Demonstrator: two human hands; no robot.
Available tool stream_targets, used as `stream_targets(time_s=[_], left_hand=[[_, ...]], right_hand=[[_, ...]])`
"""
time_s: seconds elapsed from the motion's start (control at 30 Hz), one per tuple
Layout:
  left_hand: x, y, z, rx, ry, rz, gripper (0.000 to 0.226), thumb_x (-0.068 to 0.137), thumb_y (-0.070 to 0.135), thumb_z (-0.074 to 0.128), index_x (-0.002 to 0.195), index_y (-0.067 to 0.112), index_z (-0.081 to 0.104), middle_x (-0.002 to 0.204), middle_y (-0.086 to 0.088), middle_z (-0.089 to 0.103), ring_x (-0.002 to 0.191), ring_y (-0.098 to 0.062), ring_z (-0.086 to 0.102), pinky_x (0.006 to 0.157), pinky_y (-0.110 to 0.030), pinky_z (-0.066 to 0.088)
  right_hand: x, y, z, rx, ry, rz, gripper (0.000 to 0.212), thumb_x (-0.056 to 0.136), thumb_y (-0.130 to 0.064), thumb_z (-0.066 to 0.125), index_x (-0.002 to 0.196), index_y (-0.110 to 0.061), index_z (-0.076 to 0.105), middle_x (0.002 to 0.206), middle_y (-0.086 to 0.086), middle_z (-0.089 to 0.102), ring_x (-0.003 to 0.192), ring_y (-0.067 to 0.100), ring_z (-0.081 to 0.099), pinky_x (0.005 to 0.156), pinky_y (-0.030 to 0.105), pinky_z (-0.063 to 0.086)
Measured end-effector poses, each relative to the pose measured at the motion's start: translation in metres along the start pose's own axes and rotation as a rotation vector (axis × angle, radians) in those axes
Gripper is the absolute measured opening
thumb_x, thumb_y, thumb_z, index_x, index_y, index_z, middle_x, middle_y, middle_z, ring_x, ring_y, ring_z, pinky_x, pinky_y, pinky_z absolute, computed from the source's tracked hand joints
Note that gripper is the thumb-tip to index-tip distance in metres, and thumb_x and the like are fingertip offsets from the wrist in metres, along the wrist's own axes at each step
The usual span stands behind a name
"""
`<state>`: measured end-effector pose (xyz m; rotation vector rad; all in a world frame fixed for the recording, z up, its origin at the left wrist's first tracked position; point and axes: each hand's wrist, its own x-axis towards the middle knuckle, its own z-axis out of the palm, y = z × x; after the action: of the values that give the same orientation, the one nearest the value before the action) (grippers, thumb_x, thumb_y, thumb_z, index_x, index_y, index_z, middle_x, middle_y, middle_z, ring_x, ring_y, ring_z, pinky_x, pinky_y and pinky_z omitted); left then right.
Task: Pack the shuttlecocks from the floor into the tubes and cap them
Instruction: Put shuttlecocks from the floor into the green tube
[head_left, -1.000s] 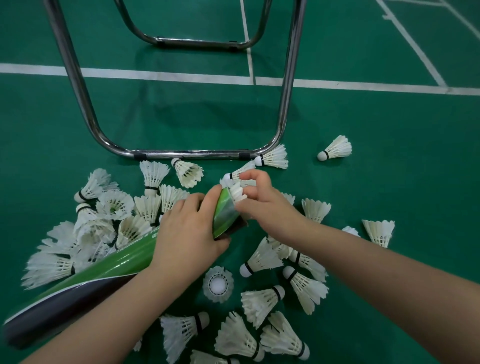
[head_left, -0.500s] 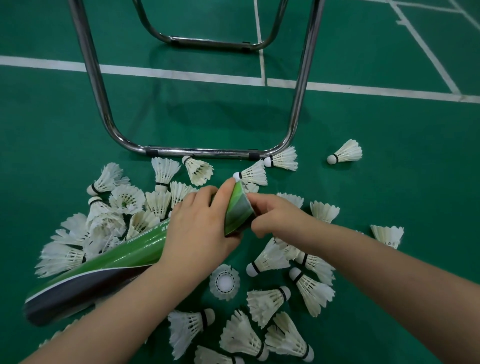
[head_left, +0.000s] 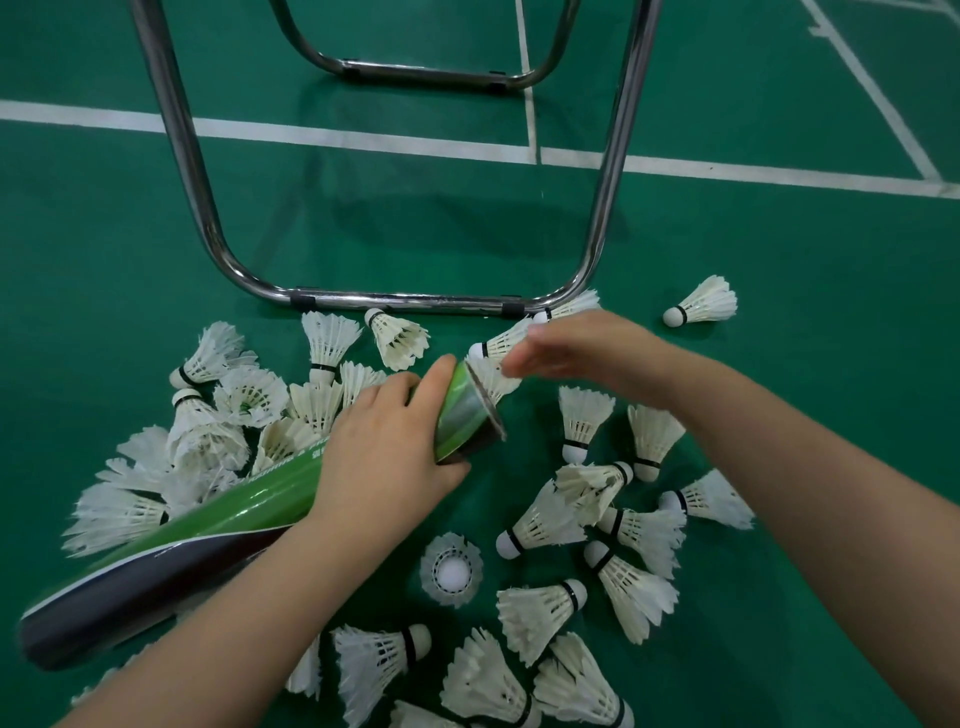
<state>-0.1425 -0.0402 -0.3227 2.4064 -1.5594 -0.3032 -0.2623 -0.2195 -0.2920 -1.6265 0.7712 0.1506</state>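
Since half a second ago, the right hand (head_left: 576, 348) has been lifted off the mouth of the tube (head_left: 249, 499), where it had been curled tight. It is now seen up and to the right of the mouth, motion-blurred, its fingers (head_left: 519, 366) loosely spread with nothing visibly held. The left hand (head_left: 384, 447) is still wrapped around the tube just below the open end, thumb on the near side and fingers over the top. The view has also been shifted slightly. White feathers are seen just past the tube's rim, but it cannot be told whether they sit inside the mouth or lie on the floor (head_left: 779, 234) behind it. One tube is in view, green and black, held slanting with its closed end low at the left and its open end raised toward the centre. About thirty feather shuttlecocks (head_left: 540, 519) are scattered on the floor around it: a heaped cluster to the left that cannot be counted exactly, a looser spread to the right and below, one resting on its feathers with the cork up (head_left: 452, 569), and a lone shuttlecock (head_left: 701, 304) well apart at the right. Two hands are shown. Behind the pile a chrome frame (head_left: 405, 301) of bent tubing stands on the floor, its near bar just beside the farthest shuttlecocks, and white lines (head_left: 363, 140) cross the green court. Part of the tube and several shuttlecocks are covered by the left forearm.
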Motion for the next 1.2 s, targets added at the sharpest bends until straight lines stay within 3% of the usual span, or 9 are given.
stream_targets(time_s=[0.17,0.33,0.5,0.63,0.83,0.93,1.07,1.13,1.2], left_hand=[[0.003,-0.009,0.001,0.016,-0.006,-0.043,0.095,0.074,0.051,0.067,0.146,0.03,0.01,0.125,-0.001,0.048,0.111,-0.019,0.047,0.095,-0.033,0.039],[0.005,-0.011,0.001,0.017,-0.008,-0.043,0.095,0.075,0.053,0.065,0.147,0.029,0.008,0.126,0.0,0.047,0.114,-0.019,0.044,0.096,-0.033,0.037],[0.005,-0.012,0.003,0.019,-0.025,-0.03,0.096,0.075,0.055,0.064,0.146,0.03,0.004,0.129,0.001,0.046,0.116,-0.018,0.043,0.098,-0.033,0.036],[0.005,-0.013,0.002,0.007,-0.025,-0.033,0.097,0.074,0.055,0.065,0.146,0.03,0.005,0.128,0.001,0.046,0.116,-0.018,0.044,0.098,-0.033,0.037],[0.005,-0.016,0.003,-0.001,-0.018,-0.031,0.098,0.074,0.055,0.065,0.146,0.031,0.005,0.128,0.001,0.046,0.115,-0.018,0.043,0.098,-0.033,0.036],[0.004,-0.017,0.004,0.007,-0.014,-0.029,0.098,0.073,0.056,0.065,0.146,0.032,0.004,0.129,0.002,0.045,0.115,-0.017,0.044,0.099,-0.033,0.036],[0.004,-0.017,0.004,0.003,-0.015,-0.03,0.098,0.074,0.056,0.064,0.146,0.032,0.003,0.129,0.003,0.045,0.115,-0.017,0.043,0.1,-0.032,0.035],[0.004,-0.017,0.004,0.005,-0.013,-0.029,0.098,0.074,0.056,0.064,0.146,0.032,0.003,0.129,0.003,0.044,0.116,-0.017,0.043,0.1,-0.032,0.035],[0.004,-0.017,0.004,0.006,-0.016,-0.031,0.099,0.073,0.056,0.065,0.146,0.032,0.003,0.13,0.003,0.044,0.116,-0.017,0.043,0.1,-0.033,0.035]], right_hand=[[0.028,0.047,-0.013,0.058,0.44,0.173,0.011,0.089,-0.027,0.058,0.092,-0.022,0.067,0.098,0.005,0.068,0.09,0.016,0.06,0.086,0.033,0.048],[0.041,0.066,-0.012,-0.213,0.467,0.241,0.025,0.091,-0.023,0.048,0.112,-0.029,0.06,0.102,-0.005,0.055,0.072,0.01,0.05,0.063,0.025,0.041],[0.062,0.061,-0.006,-0.175,0.4,0.21,0.032,0.09,-0.017,0.047,0.116,-0.029,0.061,0.113,-0.008,0.053,0.099,0.012,0.049,0.085,0.025,0.041],[0.071,0.053,-0.002,-0.078,0.434,0.152,0.025,0.091,-0.011,0.046,0.104,-0.022,0.064,0.109,-0.003,0.055,0.102,0.014,0.049,0.083,0.023,0.036],[0.077,0.057,0.0,-0.019,0.412,0.183,0.033,0.091,-0.004,0.043,0.116,-0.012,0.064,0.132,0.004,0.055,0.121,0.017,0.047,0.095,0.021,0.034],[0.076,0.058,-0.004,0.034,0.509,0.178,0.03,0.092,-0.008,0.044,0.112,-0.015,0.065,0.124,0.006,0.06,0.109,0.022,0.056,0.09,0.027,0.043],[0.075,0.066,-0.021,-0.063,0.851,0.175,0.025,0.088,-0.012,0.045,0.108,-0.015,0.06,0.113,0.009,0.061,0.083,0.02,0.053,0.07,0.027,0.042],[0.075,0.071,-0.033,-0.156,0.957,0.227,0.029,0.085,-0.014,0.047,0.113,-0.016,0.055,0.121,0.011,0.052,0.092,0.025,0.053,0.077,0.032,0.045],[0.076,0.073,-0.038,-0.263,0.909,0.332,0.031,0.084,-0.016,0.048,0.114,-0.023,0.053,0.13,0.01,0.042,0.111,0.03,0.046,0.092,0.043,0.044]])
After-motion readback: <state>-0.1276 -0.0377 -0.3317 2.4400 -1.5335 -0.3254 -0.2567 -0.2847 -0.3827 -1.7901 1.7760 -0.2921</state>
